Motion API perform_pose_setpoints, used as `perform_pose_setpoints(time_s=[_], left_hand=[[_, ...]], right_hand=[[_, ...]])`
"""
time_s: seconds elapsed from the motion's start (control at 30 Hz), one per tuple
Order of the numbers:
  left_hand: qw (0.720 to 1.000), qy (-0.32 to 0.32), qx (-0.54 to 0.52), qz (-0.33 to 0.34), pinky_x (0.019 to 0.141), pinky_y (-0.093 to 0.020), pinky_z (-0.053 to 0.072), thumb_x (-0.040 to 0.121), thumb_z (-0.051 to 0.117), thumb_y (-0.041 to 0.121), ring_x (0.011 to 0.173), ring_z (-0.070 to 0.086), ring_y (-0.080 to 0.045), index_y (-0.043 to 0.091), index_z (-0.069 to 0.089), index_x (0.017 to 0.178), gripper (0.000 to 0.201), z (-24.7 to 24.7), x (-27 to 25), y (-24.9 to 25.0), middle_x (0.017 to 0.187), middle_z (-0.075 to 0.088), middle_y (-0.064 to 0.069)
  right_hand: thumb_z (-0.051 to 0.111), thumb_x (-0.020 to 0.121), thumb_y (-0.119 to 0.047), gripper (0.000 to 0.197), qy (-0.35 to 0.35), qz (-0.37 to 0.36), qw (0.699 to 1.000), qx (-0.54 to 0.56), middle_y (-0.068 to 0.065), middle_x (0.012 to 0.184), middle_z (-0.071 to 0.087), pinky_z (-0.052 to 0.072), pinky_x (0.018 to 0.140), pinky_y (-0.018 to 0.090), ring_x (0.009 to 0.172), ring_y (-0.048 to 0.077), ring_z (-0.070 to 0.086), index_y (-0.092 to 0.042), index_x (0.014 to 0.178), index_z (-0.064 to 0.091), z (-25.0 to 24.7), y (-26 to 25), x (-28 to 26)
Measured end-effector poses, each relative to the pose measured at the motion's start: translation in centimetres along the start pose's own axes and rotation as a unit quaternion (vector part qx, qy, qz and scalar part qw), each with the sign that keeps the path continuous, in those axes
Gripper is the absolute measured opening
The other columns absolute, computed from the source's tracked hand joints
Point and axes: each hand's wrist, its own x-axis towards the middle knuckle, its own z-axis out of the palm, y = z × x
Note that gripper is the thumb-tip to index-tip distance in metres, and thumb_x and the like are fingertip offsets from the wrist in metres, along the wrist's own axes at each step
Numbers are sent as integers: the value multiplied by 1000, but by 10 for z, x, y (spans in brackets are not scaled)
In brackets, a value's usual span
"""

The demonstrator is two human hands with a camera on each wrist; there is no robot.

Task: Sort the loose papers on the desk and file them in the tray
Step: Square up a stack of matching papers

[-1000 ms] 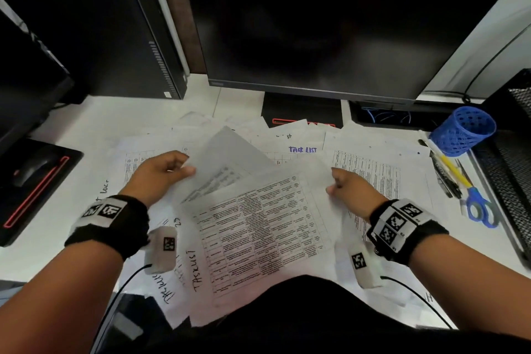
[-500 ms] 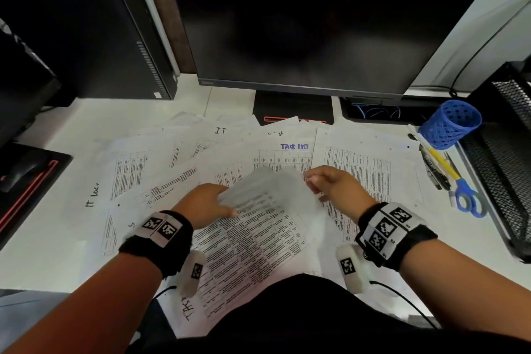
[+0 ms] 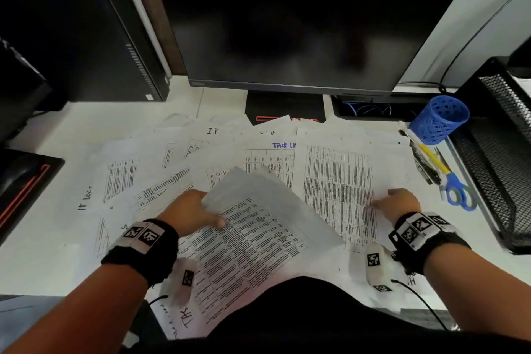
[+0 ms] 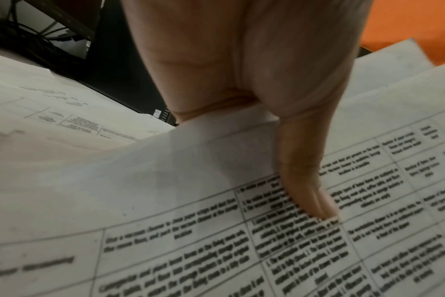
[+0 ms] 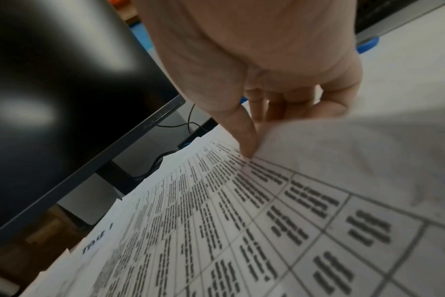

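- Left hand (image 3: pixel 191 214): it pinches the left edge of a lifted printed table sheet (image 3: pixel 258 238), thumb pressed on top and the other fingers hidden beneath. The sheet's far part is raised and curling, so a firm pinch and a level carry should keep it from buckling.
- Right hand (image 3: pixel 399 200): a fingertip (image 5: pixel 247 148) bears on a flat printed sheet (image 3: pixel 339 190) toward the desk's right side, and the fingers pinch up the edge of another page (image 5: pixel 343 150); peeling one page at a time would likely keep the sorting clean.
- Loose papers (image 3: pixel 138 178) fan overlapping across the white desk (image 3: pixel 51 261), from left of middle to the right; none is filed yet.
- Along the back edge stand a black computer tower (image 3: pixel 71 29) and a dark monitor (image 3: pixel 287 23).
- At the right edge sits the black mesh tray (image 3: pixel 505 158), with a blue pen cup (image 3: pixel 439 119), pens and blue-handled scissors (image 3: pixel 457 195) beside it.
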Motion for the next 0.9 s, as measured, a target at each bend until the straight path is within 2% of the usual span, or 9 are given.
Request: perform_pose_setpoints(time_s=[0.13,0.23,0.33,0.4,0.53,0.7,0.73,0.83,0.9], left_hand=[[991,67,-112,-4,74,-29,49,64,86,23,82,65,-16,14,71,90,31,-16,-4,2,86,71,0],[968,150,-199,-16,85,-33,47,69,82,22,86,63,-16,13,66,104,38,-32,-7,4,93,68,-1],[942,198,-268,-27,68,-24,44,78,75,24,82,62,-16,8,64,109,36,-38,-8,3,85,64,4],[933,195,-296,-58,59,-20,37,82,71,25,75,57,-17,-3,61,114,44,-35,-7,2,97,63,-1],[903,156,-379,-128,95,-29,36,61,85,31,118,51,-24,-2,55,125,78,-15,3,-16,126,56,-6],[905,160,-368,-139,90,-27,35,81,74,21,120,51,-29,-1,53,129,57,13,6,-17,130,57,-13],[903,149,-379,-138,91,-27,35,81,74,20,121,51,-28,-1,52,130,58,16,7,-16,131,56,-13],[901,123,-395,-133,96,-31,34,83,72,15,119,50,-27,-2,47,134,59,23,6,-10,133,53,-9],[909,113,-383,-119,98,-33,34,84,70,20,121,49,-28,1,47,135,58,29,3,-7,133,53,-10]], right_hand=[[69,83,-14,38,44,-67,995,60,20,117,64,44,90,34,108,33,59,-2,117,60,4,-1,-4],[70,82,-18,27,19,-102,991,87,17,104,69,50,86,35,98,32,64,-4,104,66,10,-9,-12],[68,84,-20,22,-46,-107,988,100,12,101,71,52,90,43,96,30,66,-7,101,66,22,-21,-24],[66,85,-19,24,-93,-118,985,85,9,101,70,53,90,44,95,28,66,-8,106,65,33,-29,-33],[61,88,-18,40,-88,-129,985,73,11,121,63,48,95,36,108,28,61,-7,126,53,43,-36,-43],[49,95,-14,46,-74,-116,989,55,15,138,50,41,102,32,123,31,50,-2,139,41,46,-45,-49],[46,96,-10,45,-89,-123,988,40,17,136,50,40,102,30,123,31,50,0,139,39,48,-48,-53],[38,94,5,43,-129,-161,978,23,13,110,61,43,79,14,99,27,58,3,137,42,57,-54,-63],[37,92,5,43,-140,-165,976,27,11,111,59,40,80,21,103,25,56,1,134,47,65,-55,-69]])
